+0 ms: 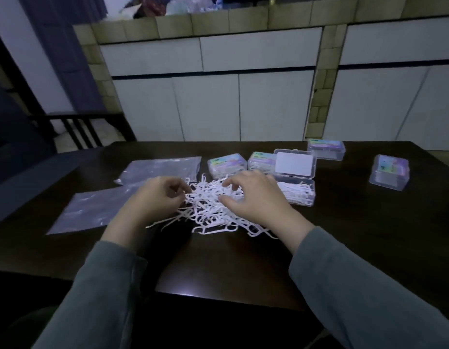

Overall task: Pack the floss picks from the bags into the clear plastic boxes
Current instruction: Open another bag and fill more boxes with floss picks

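The left hand [157, 195] sits at the left side of a loose pile of white floss picks [213, 205], fingers curled in toward the picks; whether it pinches any cannot be told. The right hand [253, 197] lies over the right side of the pile, palm down, fingers bent and spread on the picks, thumb reaching left; a firm grip does not show.

The pile lies in the middle of the dark table [369, 235]. Just right of it an open clear box [297, 192] holds picks, its lid [295, 163] tipped back. Two closed boxes [227, 165] stand behind the pile, another [326, 149] near the far edge, and one more [389, 172] well apart toward the right edge. Two flat plastic bags [92, 210] lie left of the pile.
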Demonstrator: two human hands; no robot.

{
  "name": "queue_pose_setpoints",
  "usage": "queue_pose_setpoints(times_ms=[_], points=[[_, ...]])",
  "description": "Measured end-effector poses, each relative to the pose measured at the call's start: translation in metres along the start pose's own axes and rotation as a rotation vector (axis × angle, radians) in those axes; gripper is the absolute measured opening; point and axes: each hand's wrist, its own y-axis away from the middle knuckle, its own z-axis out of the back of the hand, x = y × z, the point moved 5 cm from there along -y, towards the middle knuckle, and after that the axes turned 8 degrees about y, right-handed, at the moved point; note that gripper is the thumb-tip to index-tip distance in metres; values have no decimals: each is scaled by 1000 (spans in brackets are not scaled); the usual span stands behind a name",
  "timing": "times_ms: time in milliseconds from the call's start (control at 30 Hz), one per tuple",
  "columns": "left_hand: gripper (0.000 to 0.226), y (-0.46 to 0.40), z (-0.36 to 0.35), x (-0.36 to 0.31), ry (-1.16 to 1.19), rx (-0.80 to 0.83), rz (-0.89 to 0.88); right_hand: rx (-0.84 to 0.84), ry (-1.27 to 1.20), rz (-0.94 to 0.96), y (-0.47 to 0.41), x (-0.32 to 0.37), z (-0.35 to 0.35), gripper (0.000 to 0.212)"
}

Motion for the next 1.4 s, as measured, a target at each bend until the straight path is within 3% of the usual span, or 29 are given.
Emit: queue_pose_setpoints(times_ms=[167, 300, 533, 700, 800, 933, 1200, 1400], points=[[26, 9, 15, 25, -80, 153, 178, 70, 118, -13, -29, 9, -18, 39], [23, 6, 11, 37, -178, 173, 192, 101, 183, -64, -36, -2, -22, 42], [21, -5, -11, 24, -155, 169, 89, 201, 262, -94, -31, -11, -25, 40], [10, -9, -17, 11, -3, -15, -139, 191, 117, -39, -23, -15, -16, 36], [45, -7, -32, 5, -1, 94, -221, 176, 107, 2, -17, -21, -4, 57], [45, -10, -42, -1, -8, 106, -290, 283, 151, 37, -8, -26, 0, 83], [36, -9, -39, -2, -84, -91, -388, 189, 31, 13, -7, -26, 0, 37], [27, -8, -39, -7, -98, -96, -403, 145, -91, -42, -8, -31, 3, 24]])
